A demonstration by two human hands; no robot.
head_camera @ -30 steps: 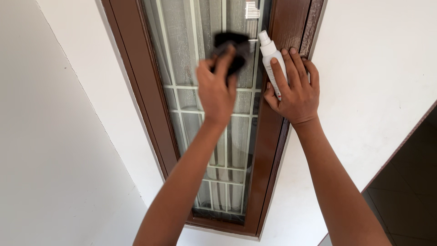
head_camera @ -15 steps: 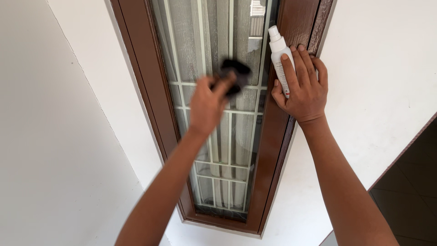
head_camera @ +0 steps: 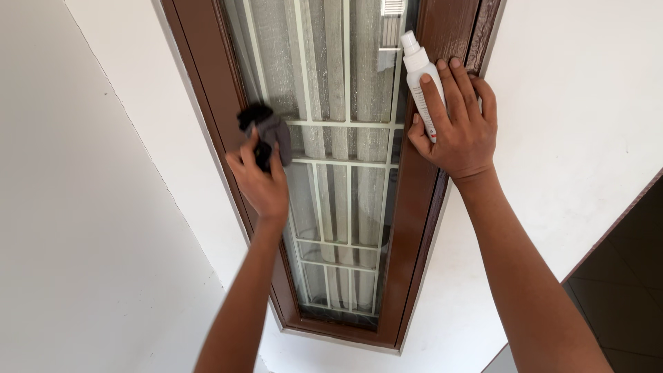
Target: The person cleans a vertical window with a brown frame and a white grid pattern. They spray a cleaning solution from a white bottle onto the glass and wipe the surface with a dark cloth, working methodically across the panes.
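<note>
- The left hand [head_camera: 261, 183] grips a dark cloth [head_camera: 262, 131], fingers closed around it, and presses it on the window glass [head_camera: 324, 83] near the left side of the frame [head_camera: 207, 97].
- The cloth sits bunched above the fingertips, partly over the brown frame edge and partly over the pane.
- The right hand [head_camera: 456, 131] clamps a white spray bottle [head_camera: 418, 69] against the right side of the frame, forefinger along the bottle, the other fingers spread flat on the wood.
- The bottle stands nozzle up, its lower part hidden under the palm.
- The window is narrow and tall, with brown wood all round.
- Behind the glass runs a white grille [head_camera: 345, 166] of bars, and behind that hangs a pale curtain [head_camera: 369, 200].
- White wall [head_camera: 90, 207] lies on both sides of the frame.
- At the lower right corner shows a dark tiled floor [head_camera: 621, 297].
- The two hands are well apart, one at each side of the pane.
</note>
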